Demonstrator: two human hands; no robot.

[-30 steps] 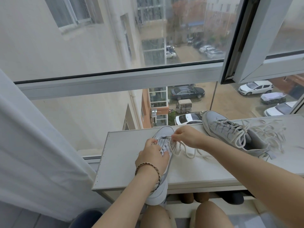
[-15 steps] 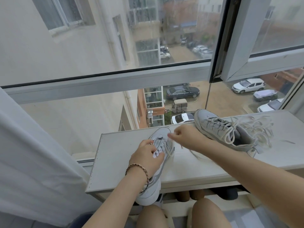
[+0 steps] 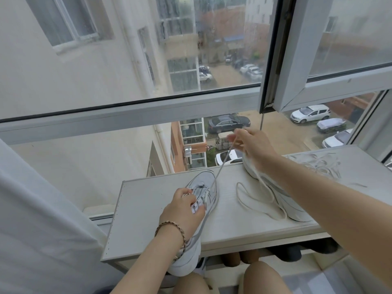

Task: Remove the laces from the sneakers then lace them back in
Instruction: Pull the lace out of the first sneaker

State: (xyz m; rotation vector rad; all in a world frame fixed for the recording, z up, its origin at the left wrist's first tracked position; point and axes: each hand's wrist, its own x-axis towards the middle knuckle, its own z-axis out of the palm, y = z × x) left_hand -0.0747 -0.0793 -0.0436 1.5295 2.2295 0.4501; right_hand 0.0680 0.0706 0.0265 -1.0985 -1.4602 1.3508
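Observation:
A pale grey sneaker (image 3: 203, 183) lies toe-away on the white shelf top (image 3: 148, 209), its heel hanging over the near edge. My left hand (image 3: 183, 211) grips its tongue and eyelet area. My right hand (image 3: 249, 145) is raised up and to the right, pinching the white lace (image 3: 222, 164), which runs taut from the front eyelets. The loose end of the lace loops over the shelf (image 3: 254, 200). A second sneaker (image 3: 297, 206), laced, lies on its side behind my right forearm.
A large window (image 3: 191, 60) stands right behind the shelf, with an opened sash frame (image 3: 297, 49) at upper right. A white curtain (image 3: 42, 219) hangs at the left. Dark shoes (image 3: 297, 251) sit under the shelf. My knees (image 3: 263, 276) are below.
My right hand has risen up and to the right from the sneaker's eyelets, drawing the lace out taut. My left hand has stayed on the sneaker.

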